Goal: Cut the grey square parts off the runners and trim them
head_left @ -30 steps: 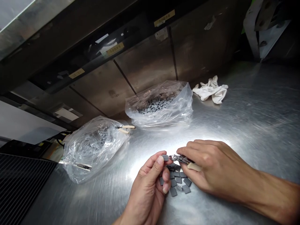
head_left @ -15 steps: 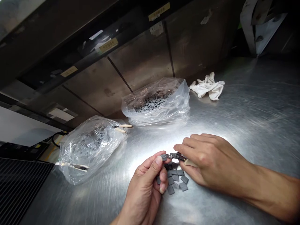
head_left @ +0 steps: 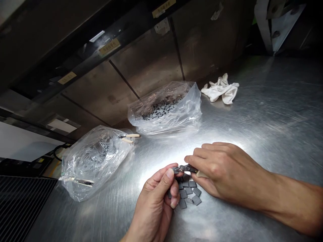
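At the stainless-steel tabletop (head_left: 264, 111), a person works with 2 bare hands held close together above a loose cluster of flat dark-gray rectangular pieces (head_left: 188, 193). The cluster lies directly on the steel, just below the hands and partly under the left one. The left hand (head_left: 153, 205) is closed in a narrow pinch, its thumb and bent fingers gripping a small dark-gray piece (head_left: 176, 170) just above the cluster. The right hand (head_left: 227, 171) is curled around small steel pliers with cream handles (head_left: 188, 168), with 1 handle showing beneath the fingers. The metal nose of the pliers sits against the small piece in the left hand.

Farther back, a clear plastic bag of gray pieces (head_left: 164, 112) and a second, looser clear plastic bag (head_left: 96, 164) rest on the tabletop, well apart from the hands. A second pair of cream-handled pliers (head_left: 128, 137) lies at the upper edge of the second bag. Crumpled white cloth gloves (head_left: 220, 90) sit beyond the first bag. Brownish metal panels (head_left: 146, 57) rise behind the tabletop, and a black ribbed grille (head_left: 20, 208) fills the lower left corner.
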The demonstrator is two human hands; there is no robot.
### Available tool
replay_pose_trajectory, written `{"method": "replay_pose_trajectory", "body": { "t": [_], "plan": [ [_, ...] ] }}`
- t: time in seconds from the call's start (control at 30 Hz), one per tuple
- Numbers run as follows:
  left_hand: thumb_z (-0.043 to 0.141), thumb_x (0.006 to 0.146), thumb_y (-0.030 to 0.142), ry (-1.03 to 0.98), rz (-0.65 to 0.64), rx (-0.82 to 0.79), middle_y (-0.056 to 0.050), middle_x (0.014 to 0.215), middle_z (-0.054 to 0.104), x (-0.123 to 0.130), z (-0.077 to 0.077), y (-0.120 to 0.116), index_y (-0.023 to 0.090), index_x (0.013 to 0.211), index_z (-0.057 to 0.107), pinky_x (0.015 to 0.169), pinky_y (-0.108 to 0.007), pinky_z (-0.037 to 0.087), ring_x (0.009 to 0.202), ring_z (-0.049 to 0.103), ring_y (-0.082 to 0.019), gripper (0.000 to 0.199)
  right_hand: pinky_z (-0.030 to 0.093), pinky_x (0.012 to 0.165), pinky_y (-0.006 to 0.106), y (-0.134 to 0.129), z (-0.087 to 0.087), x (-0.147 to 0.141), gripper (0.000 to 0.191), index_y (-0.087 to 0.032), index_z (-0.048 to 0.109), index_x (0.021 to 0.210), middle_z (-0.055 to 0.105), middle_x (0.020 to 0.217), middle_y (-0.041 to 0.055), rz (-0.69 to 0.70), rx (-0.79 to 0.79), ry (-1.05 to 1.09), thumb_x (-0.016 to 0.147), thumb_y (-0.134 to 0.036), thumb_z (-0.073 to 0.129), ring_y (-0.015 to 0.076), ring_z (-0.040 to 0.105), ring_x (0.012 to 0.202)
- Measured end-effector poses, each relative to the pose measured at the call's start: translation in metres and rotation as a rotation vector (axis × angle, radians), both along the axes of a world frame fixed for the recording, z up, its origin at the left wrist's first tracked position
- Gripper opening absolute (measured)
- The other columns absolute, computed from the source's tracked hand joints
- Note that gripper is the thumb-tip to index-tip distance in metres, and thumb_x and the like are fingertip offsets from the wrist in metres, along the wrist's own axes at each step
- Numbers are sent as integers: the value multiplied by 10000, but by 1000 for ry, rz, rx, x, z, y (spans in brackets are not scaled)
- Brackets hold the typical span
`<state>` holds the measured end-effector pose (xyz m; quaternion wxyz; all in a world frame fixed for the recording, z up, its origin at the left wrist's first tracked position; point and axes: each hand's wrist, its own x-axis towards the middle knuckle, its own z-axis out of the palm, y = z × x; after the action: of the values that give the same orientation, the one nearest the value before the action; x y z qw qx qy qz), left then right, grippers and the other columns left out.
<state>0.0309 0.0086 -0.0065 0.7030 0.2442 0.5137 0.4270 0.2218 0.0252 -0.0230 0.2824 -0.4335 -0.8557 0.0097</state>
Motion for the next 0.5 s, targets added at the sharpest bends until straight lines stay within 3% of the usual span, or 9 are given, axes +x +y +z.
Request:
{"method": "replay_pose_trajectory", "body": {
  "t": [0.5],
  "plan": [
    [876, 720, 299, 21, -4, -5, -25, 724, 639, -1, -1, -1, 103, 956, 794, 473, -138, 368, 536, 409, -35, 317, 311, 594, 348, 0, -1, 2, 126, -216, 610, 739, 629, 683, -22, 7, -29, -1, 817, -199, 708, 183, 574, 616]
  ]
}}
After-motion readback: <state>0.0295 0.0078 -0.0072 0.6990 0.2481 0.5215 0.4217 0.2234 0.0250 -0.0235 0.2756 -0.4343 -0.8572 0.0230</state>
